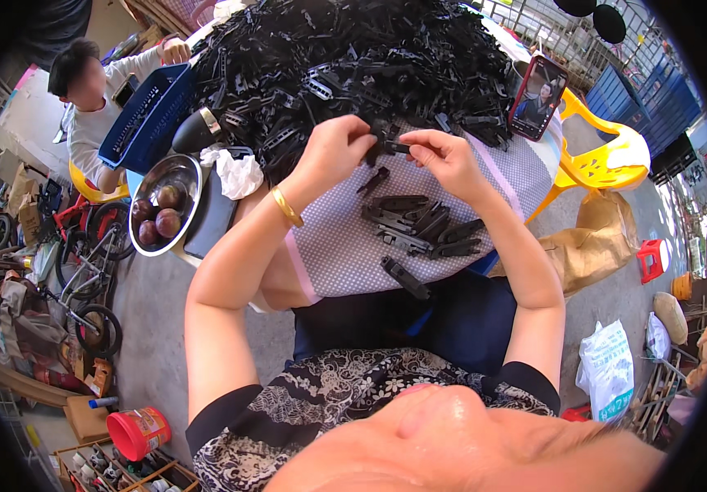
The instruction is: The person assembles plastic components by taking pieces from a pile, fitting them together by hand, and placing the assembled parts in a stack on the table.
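Both of my hands meet over the near edge of a big heap of black plastic parts (288,66). My left hand (333,152), with a gold bangle at its wrist, is closed with its fingertips on a dark black plastic part (381,138). My right hand (449,164) pinches a short black piece (399,148) between thumb and fingers, its end touching or very close to that part. Below the hands, several long black clip-like parts (419,225) lie in a loose group on a dotted cloth (333,266). One more black part (405,277) rests nearer to me.
A steel bowl of round purple fruit (163,205), crumpled white tissue (239,174) and a blue basket (147,115) are at the left. Beyond the basket sits another person (91,131). A phone (539,97) stands at the right, near a yellow chair (604,160) and brown sack (591,246).
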Tool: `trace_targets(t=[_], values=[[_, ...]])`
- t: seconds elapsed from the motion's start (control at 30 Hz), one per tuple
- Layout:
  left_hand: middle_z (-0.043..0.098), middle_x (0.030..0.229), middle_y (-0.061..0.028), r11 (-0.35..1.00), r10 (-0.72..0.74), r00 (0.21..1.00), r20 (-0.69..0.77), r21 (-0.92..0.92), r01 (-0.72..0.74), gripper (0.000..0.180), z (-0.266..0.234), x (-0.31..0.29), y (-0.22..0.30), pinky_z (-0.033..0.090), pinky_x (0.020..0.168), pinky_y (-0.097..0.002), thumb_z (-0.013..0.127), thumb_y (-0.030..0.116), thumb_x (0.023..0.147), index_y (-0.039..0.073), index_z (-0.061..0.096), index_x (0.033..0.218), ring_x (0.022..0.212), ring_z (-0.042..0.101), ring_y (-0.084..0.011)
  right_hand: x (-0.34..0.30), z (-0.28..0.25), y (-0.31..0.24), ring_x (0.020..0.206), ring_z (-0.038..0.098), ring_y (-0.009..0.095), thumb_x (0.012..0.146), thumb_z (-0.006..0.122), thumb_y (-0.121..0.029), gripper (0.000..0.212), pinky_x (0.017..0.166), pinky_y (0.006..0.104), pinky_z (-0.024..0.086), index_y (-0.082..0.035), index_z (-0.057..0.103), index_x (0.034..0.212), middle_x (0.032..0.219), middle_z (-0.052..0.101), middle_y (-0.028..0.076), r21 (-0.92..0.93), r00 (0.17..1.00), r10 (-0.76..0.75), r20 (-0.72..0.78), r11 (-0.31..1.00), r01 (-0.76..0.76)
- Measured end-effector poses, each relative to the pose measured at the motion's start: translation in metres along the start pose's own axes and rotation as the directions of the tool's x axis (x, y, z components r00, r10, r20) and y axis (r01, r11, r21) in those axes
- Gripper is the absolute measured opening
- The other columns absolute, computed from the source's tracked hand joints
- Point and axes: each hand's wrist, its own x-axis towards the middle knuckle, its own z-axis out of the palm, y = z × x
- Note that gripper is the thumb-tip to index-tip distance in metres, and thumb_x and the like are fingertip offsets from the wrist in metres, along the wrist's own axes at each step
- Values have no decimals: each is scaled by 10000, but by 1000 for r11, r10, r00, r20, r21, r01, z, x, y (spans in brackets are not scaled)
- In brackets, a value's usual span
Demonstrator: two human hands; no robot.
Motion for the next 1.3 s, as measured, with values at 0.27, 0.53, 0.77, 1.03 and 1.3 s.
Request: trace_targets(t=[0.27,0.53,0.77,1.03,1.3], values=[[621,916,-123,843,21,997,75,-537,23,190,22,-5,2,535,788,-291,548,11,853,-73,516,1022,857,639,-188,0,-4,-3,717,579,72,875,580,-88,192,630,200,465,-9,640,1039,820,648,41,51,1000,27,5,998,-27],[614,946,-117,671,26,995,99,-740,57,246,23,-10,7,515,830,-288,598,57,851,-62,509,1046,888,628,-180,0,2,-5,692,588,93,851,591,-72,160,610,217,474,12,649,974,815,647,62,-159,977,-200,-74,970,187],[611,931,-97,851,112,994,-16,-515,-104,243,20,-11,7,517,800,-268,606,38,845,-55,513,1049,867,620,-155,-4,3,-12,757,598,140,786,665,-109,244,630,255,479,-1,625,1002,857,637,89,-369,933,-350,-87,881,296],[619,889,-64,918,226,970,-86,-313,-242,235,20,-14,8,495,732,-220,613,-19,821,-27,535,1043,828,602,-99,-1,-3,-8,865,585,154,731,733,-177,367,774,280,455,-13,604,1033,897,635,83,-247,970,-239,-44,943,222],[637,718,-82,917,347,925,-154,-152,-369,228,21,-15,11,457,561,-238,673,-13,753,2,573,957,594,571,-94,-1,-7,-10,780,594,116,685,771,-141,310,721,253,462,4,645,928,833,655,63,-187,970,-242,-28,954,233]])
